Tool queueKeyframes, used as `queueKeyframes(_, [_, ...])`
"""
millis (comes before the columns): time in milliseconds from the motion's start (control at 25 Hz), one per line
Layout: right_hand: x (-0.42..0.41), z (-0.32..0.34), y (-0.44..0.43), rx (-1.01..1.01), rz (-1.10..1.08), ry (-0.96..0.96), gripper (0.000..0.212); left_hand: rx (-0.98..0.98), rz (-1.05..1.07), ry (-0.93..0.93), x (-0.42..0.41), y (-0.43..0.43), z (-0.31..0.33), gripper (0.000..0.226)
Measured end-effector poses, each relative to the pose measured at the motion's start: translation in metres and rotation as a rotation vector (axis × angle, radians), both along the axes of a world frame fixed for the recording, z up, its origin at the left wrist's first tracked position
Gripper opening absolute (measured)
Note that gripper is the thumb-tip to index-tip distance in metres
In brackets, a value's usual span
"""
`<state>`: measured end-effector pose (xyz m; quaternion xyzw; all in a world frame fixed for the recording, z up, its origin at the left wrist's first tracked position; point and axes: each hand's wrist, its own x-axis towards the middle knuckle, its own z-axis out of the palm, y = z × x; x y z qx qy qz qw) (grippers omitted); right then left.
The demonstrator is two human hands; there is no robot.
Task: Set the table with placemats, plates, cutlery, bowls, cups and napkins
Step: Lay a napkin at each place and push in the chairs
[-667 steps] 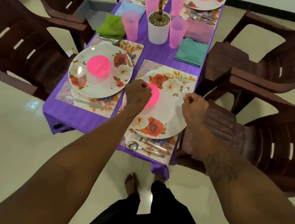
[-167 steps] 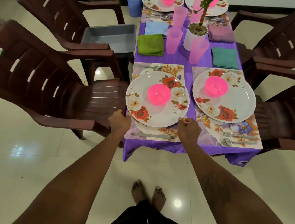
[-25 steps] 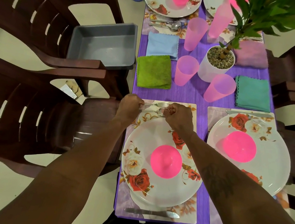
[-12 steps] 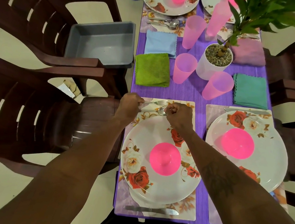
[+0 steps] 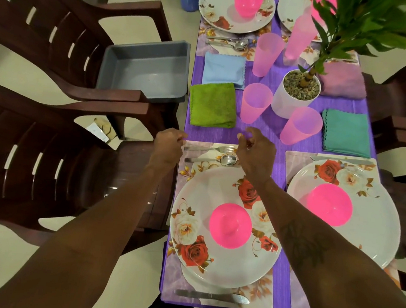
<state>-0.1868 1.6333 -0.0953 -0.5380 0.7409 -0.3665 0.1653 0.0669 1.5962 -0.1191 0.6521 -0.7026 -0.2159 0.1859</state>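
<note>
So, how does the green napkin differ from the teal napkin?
The green napkin looks fuzzy with plain edges; the teal napkin looks smoother with scalloped edges. The green napkin lies at the left edge of the purple cloth, the teal napkin at its right edge. Both lie folded flat.

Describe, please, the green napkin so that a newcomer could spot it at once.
On the purple table, look along the left edge beside the grey tub. The green napkin lies there, beyond the near-left placemat. It alone is fuzzy lime green; its neighbour behind is a pale blue napkin.
</note>
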Motion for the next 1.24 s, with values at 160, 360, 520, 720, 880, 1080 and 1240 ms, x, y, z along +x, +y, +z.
queueKeyframes(160, [0.003, 0.023, -0.028, 0.003, 0.024, 0.099, 0.056, -0.078, -0.307, -0.020, -0.013, 0.004, 0.018, 0.034])
queueKeyframes(360, [-0.009, 0.018, -0.049, 0.187, 0.062, 0.258, 0.055, -0.050, -0.465, -0.205, -0.017, 0.015, 0.004, 0.027])
queueKeyframes(520, [-0.013, 0.018, -0.047, 0.108, 0.049, 0.281, 0.028, -0.139, -0.477, -0.203, -0.017, 0.018, -0.001, 0.013])
queueKeyframes(720, [-0.022, 0.023, -0.027, 0.023, 0.037, 0.283, 0.025, -0.153, -0.451, -0.192, -0.015, 0.020, 0.000, 0.011])
queueKeyframes(880, [-0.033, 0.025, 0.002, -0.052, 0.009, 0.317, 0.023, -0.098, -0.441, -0.233, -0.018, 0.024, -0.001, 0.012])
queueKeyframes(1080, [-0.046, 0.023, 0.038, -0.076, -0.004, 0.328, 0.020, -0.239, -0.470, -0.157, -0.032, 0.030, 0.011, 0.010])
queueKeyframes(1240, [-0.050, 0.024, 0.049, -0.074, -0.009, 0.353, 0.020, -0.195, -0.380, -0.061, -0.055, 0.033, 0.028, 0.009])
